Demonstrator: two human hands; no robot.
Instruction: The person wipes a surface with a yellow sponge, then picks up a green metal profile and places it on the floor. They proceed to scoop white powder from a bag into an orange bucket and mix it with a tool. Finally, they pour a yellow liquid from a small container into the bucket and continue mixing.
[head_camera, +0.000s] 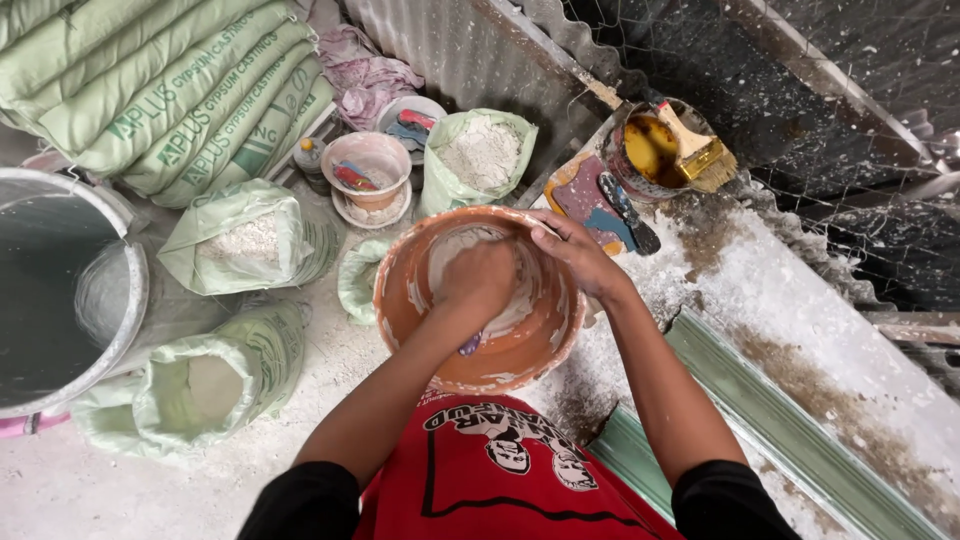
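The left hand (478, 280) is down inside the orange bowl (480, 355), dusted white and curled into a loose fist over the white paste (455, 245) on the bowl's inner wall. It seems to hold something small, since a bit of purple shows just below the wrist, but the grip is too smeared to tell whether it is closed on a tool or only pressed into the paste. The right hand (575, 250) lies on the bowl's far rim, just beside the left, fingers bent over the edge and thumb inside, a narrow grip holding the bowl. The bowl sits directly in front of the red shirt (500, 470), between both forearms.

Beyond the right grip are a purple-stained board (585, 195) and a tin (650, 150) of yellow liquid with a brush (700, 150) laid across it. Beyond the left grip stand an open sack (480, 155) of white powder, a small pink bowl (365, 165) and, past those, stacked green bags (170, 90). Well to the left of the left grip are two more open sacks and a large tub (60, 290). A green strip (760, 400) runs along the dusty surface to the right of the right forearm.
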